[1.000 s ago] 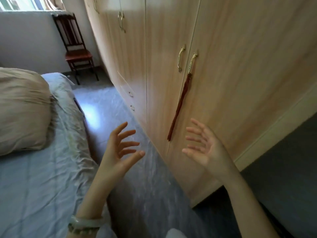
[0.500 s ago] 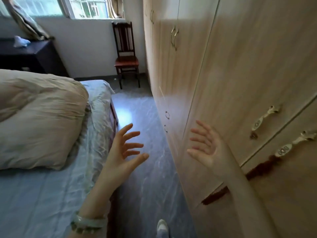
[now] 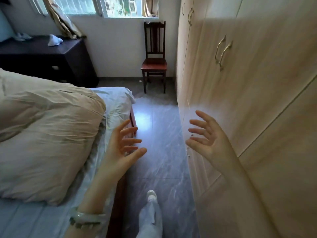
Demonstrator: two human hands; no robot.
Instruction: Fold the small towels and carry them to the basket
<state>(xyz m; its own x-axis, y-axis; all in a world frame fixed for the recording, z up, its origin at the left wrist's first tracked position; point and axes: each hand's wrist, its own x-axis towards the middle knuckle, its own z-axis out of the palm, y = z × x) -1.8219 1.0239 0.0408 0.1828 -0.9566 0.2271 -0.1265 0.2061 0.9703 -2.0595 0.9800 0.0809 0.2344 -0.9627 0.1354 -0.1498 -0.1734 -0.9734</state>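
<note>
While she walked between bed (image 3: 109, 107) and wardrobe (image 3: 240, 109), left hand (image 3: 120, 148) and right hand (image 3: 209, 141) spread empty; towels likely needed finding next.

The wardrobe (image 3: 257, 117) is blurring and running off at 3 o'clock. The pillow (image 3: 42, 134) and bed (image 3: 25, 220) are being cut off at 9 and 7 o'clock, the forearm (image 3: 253, 194) of the right hand (image 3: 211, 143) and a leg (image 3: 151, 219) at 5 and 6. White lumps (image 3: 54, 40) on the dresser (image 3: 51, 57) at 11 o'clock are reading too small to identify.
</note>
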